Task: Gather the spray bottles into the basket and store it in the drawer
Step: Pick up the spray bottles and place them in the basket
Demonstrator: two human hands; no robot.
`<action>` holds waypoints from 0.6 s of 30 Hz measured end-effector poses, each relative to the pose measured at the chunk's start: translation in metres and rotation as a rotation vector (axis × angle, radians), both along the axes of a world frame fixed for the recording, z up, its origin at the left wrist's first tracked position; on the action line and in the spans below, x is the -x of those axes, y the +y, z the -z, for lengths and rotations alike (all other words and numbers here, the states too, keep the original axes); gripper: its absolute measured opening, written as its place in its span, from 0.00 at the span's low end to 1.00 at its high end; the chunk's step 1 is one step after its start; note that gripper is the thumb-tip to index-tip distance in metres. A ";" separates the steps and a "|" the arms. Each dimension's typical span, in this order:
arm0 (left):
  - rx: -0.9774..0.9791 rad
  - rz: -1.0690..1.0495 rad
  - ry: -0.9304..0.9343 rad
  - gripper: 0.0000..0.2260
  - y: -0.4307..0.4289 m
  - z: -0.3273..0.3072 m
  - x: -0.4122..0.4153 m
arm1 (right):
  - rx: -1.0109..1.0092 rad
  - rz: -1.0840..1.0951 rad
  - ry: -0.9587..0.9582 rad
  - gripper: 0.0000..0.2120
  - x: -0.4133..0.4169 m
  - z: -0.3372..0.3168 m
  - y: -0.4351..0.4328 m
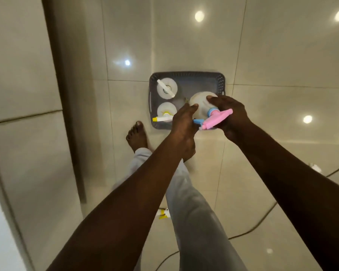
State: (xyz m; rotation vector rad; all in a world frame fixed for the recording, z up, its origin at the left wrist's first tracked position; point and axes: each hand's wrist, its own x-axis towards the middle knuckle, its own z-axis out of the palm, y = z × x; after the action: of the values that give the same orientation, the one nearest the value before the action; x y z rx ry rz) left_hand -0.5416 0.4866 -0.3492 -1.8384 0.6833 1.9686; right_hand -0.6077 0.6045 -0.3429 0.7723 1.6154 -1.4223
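A grey basket [202, 79] stands on the tiled floor below me. Two clear spray bottles stand upright in its left half: one with a white head [167, 88] at the back, one with a yellow and white head [166, 112] in front. Over the basket's right half I hold a third clear bottle [201, 101] with a pink and blue trigger head. My right hand [230, 116] grips its neck and body. My left hand [183, 124] touches its left side with fingertips against the bottle.
A pale cabinet front [24, 114] runs along the left. My bare foot [136, 136] and pale trouser leg stand near the basket. Another spray head with yellow parts [163, 214] lies on the floor behind my leg. A dark cable [262, 220] snakes across the tiles at right.
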 end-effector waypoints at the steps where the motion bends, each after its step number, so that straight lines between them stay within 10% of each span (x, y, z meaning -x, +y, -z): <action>1: -0.019 -0.048 0.016 0.15 0.003 0.014 -0.001 | -0.022 -0.008 -0.003 0.19 0.005 0.015 -0.001; 18: -0.042 -0.717 0.166 0.13 0.027 0.176 0.049 | -0.100 -0.237 -0.099 0.19 0.072 0.195 -0.031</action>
State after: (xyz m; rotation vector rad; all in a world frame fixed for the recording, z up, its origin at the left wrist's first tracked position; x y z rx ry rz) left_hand -0.5906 0.5139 -0.5255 -2.0942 -0.0070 2.5576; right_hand -0.6794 0.5731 -0.5382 0.6719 1.6514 -1.1262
